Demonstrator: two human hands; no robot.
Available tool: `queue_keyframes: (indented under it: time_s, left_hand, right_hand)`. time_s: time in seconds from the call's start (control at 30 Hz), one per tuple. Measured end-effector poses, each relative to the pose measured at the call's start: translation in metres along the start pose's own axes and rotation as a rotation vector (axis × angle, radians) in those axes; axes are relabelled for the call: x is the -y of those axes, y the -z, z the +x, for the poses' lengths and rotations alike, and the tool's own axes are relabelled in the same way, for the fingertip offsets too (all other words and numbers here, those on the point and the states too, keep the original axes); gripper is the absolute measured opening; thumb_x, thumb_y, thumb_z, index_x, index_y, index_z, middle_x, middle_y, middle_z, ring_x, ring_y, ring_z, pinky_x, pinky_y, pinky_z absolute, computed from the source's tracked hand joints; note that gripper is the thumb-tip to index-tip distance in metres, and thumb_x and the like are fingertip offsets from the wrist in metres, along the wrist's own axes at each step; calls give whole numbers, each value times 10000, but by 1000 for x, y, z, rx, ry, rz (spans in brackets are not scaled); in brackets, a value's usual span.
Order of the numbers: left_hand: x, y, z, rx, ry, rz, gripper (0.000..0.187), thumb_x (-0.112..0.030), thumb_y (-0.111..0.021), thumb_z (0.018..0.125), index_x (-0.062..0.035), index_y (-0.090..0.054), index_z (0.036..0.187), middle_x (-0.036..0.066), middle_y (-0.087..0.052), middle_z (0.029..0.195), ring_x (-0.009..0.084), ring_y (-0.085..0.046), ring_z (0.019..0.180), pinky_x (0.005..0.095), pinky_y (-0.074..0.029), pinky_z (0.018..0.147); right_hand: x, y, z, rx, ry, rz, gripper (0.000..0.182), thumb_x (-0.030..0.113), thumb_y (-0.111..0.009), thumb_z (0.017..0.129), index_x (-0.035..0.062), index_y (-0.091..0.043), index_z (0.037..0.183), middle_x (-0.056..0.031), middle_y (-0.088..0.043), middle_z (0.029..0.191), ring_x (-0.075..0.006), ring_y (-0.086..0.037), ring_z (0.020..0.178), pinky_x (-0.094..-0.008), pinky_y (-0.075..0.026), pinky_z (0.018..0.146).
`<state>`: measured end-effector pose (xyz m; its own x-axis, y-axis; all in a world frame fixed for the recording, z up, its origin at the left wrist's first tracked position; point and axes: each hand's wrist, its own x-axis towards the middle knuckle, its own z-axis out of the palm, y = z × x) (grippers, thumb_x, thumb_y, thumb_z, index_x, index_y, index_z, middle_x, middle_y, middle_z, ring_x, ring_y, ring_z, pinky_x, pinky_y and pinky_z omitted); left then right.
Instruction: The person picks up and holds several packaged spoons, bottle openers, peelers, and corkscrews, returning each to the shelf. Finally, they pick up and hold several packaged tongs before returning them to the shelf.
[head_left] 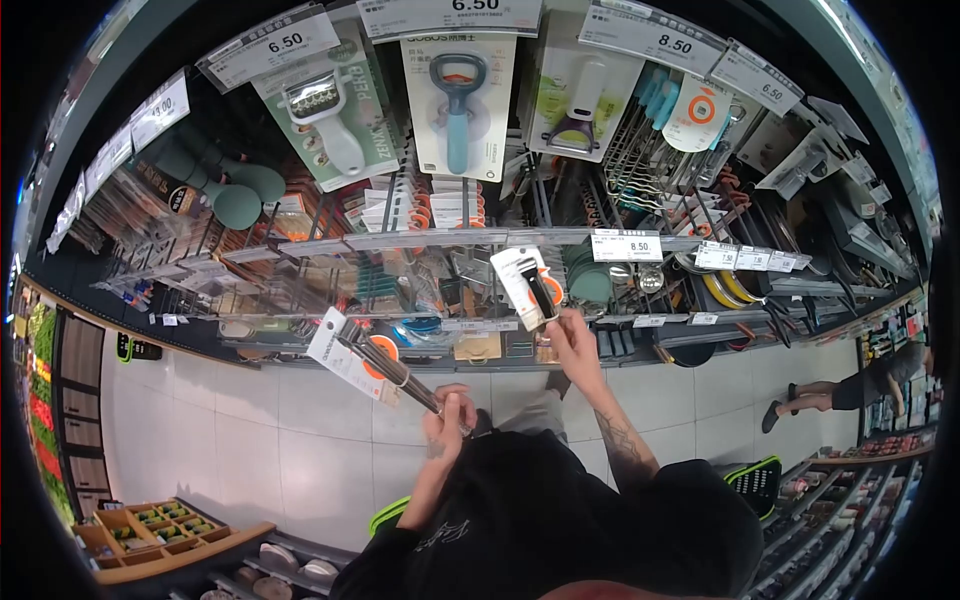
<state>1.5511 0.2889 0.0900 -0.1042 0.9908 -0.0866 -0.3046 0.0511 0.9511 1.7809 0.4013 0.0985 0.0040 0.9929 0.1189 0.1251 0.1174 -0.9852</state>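
My left hand [450, 420] is closed around the lower end of a long, dark-handled kitchen utensil on a white card [375, 358] with an orange circle. The card tilts up to the left, and the utensil's held end is hidden by my fingers. In my right hand [575, 348] is a smaller carded black kitchen tool [540, 292], pinched at its bottom edge and held in front of the shelf. Its card is also white with orange, and its exact kind cannot be made out.
A store rack [350, 242] spans the front, hung with carded kitchen tools. A blue-handled peeler [458, 120] hangs top centre, beside price tags. Green-rimmed baskets [755, 487] stand on the tiled floor [240, 430]. Another person [870, 388] is at the far right.
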Motion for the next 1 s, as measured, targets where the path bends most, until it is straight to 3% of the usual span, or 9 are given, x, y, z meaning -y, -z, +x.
queue_keyframes:
  time_s: [0.23,0.4,0.87,1.0]
  left_hand:
    - [6,-16,-2,96,22,-29,242,-203,-433,1031,-1,-555,1085,25,-523,667,84,-476,578,232,-382,537]
    - [8,-13,-1,147,23,25,263,-217,-421,1039,14,-531,1096,57,-514,678,106,-474,580,252,-406,541]
    - [7,-17,4,161,68,38,277,-233,-424,1038,13,-537,1096,53,-524,680,95,-475,578,241,-398,535]
    - [6,-18,6,185,63,72,280,-234,-428,1037,17,-539,1089,51,-524,672,92,-472,572,236,-391,531]
  right_hand:
    - [1,0,20,-9,23,100,195,120,-544,981,2,-507,1132,-5,-592,795,-19,-467,613,-203,-378,513]
    - [0,-3,17,3,57,95,212,116,-536,985,-4,-510,1158,-10,-589,812,-25,-461,615,-202,-386,526]
    - [-9,-19,45,-35,34,184,224,134,-521,997,-17,-482,1158,-71,-623,847,-72,-536,623,-229,-464,563]
    - [-21,-27,71,-4,96,55,218,171,-487,1015,-7,-485,1142,-69,-625,903,-97,-586,756,-248,-501,660]
